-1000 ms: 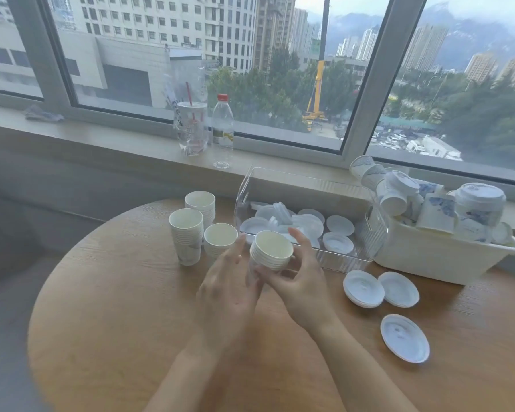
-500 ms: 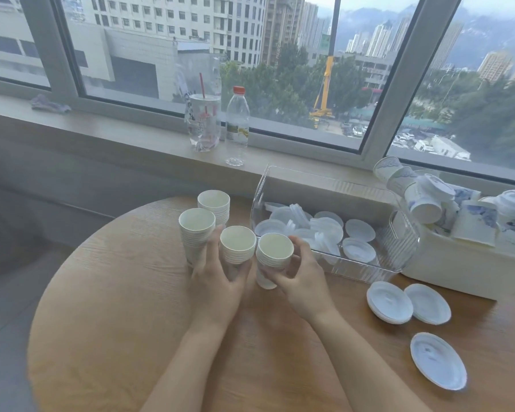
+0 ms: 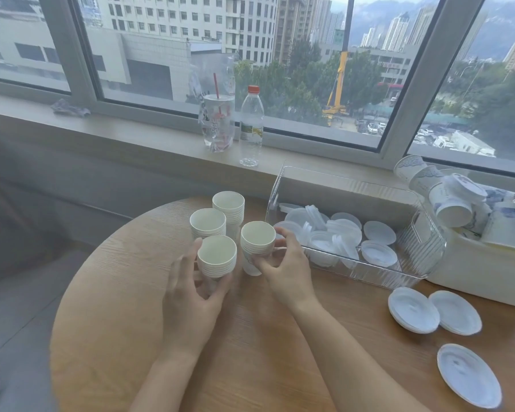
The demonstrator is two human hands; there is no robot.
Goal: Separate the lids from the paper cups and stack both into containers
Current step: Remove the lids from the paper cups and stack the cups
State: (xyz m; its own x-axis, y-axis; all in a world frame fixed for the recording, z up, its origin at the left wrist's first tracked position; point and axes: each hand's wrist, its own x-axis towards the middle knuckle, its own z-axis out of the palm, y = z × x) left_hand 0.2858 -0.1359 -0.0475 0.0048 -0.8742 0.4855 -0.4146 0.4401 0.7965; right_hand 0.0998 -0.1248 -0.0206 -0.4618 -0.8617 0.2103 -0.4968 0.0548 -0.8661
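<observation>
Paper cups in two nested stacks: left hand (image 3: 191,292) grips the near stack (image 3: 216,257), right hand (image 3: 283,269) pinches the stack beside it (image 3: 257,242). Merging seems underway; next, one stack likely nests into the other.

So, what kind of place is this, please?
Probably an upper-floor room in a city building, perhaps an office or break room: a round wooden table stands beside a wide window overlooking high-rises, with a water bottle on the sill.
</observation>
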